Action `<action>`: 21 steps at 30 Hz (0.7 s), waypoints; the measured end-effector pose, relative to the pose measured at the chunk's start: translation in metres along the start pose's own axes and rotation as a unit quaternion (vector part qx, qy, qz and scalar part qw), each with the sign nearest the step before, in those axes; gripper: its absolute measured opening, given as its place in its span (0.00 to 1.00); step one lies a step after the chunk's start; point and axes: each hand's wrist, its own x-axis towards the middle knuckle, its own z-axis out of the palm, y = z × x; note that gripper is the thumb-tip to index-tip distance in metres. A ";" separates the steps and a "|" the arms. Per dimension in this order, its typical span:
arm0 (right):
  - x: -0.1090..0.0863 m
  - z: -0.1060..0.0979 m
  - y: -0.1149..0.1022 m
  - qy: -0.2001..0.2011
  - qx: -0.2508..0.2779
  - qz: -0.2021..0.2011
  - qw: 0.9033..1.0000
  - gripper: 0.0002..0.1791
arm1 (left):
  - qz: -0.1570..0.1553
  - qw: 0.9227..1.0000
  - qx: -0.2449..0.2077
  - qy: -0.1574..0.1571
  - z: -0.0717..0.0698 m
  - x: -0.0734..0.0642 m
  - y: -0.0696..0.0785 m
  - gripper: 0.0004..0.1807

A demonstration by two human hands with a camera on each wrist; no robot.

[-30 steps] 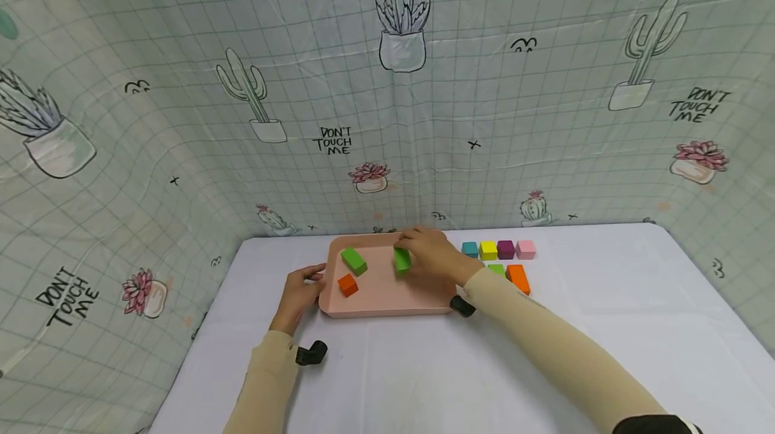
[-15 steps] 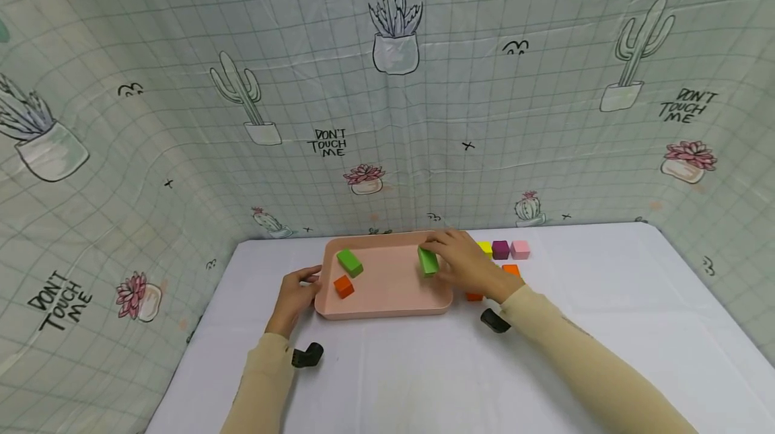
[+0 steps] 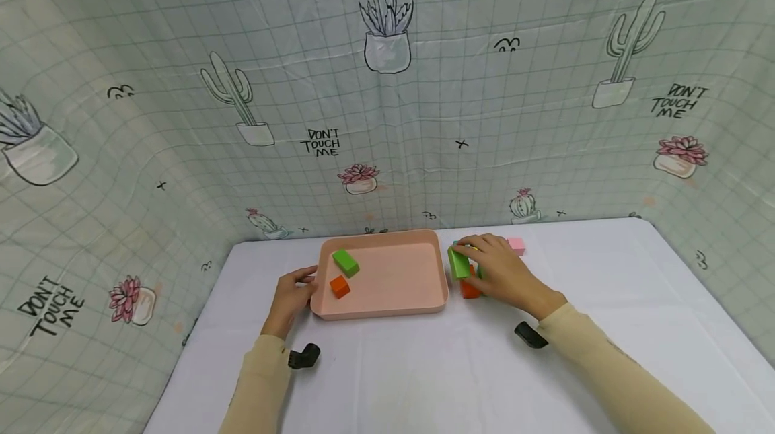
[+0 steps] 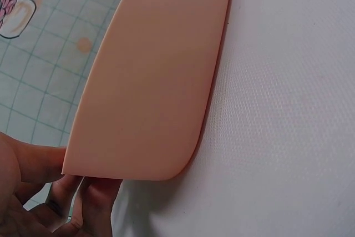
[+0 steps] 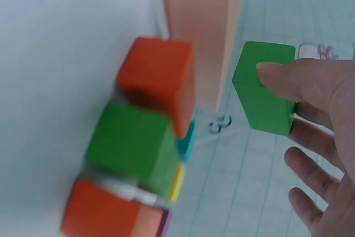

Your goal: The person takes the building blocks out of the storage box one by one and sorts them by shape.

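A pink tray (image 3: pixel 387 313) lies on the white table. My left hand (image 3: pixel 292 299) grips its left end; in the left wrist view the fingers (image 4: pixel 100 198) bend against the tray wall (image 4: pixel 150 81). Inside the tray are a green block (image 3: pixel 346 263) and an orange cube (image 3: pixel 340 286). Just beyond the tray's right end, my right hand (image 3: pixel 502 272) pinches another green block (image 3: pixel 459 264) between thumb and fingers. The right wrist view shows the thumb on one face of this held block (image 5: pixel 266 101). Below the hand stands an orange block (image 3: pixel 469 288), partly covered.
Beside the tray, the right wrist view shows an orange block (image 5: pixel 158 70), a green block (image 5: pixel 130 145) and another orange block (image 5: pixel 100 209) in a row. Teal (image 5: pixel 186 141) and yellow (image 5: pixel 176 183) blocks show behind them. A pink cube (image 3: pixel 517 246) stands at the back.
My right hand has carried the green block rightward from over the tray, past its right rim, to above the other blocks. The left hand has stayed at the tray's left end.
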 end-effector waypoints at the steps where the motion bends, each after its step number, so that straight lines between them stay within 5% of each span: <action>1: -0.004 -0.001 0.002 0.000 -0.002 0.002 1.000 0.31 | 0.002 1.000 -0.001 -0.001 0.000 0.000 0.000 0.24; 21: -0.055 -0.016 0.033 0.047 -0.006 0.052 0.998 0.36 | -0.006 1.000 0.002 -0.006 -0.001 0.000 0.000 0.25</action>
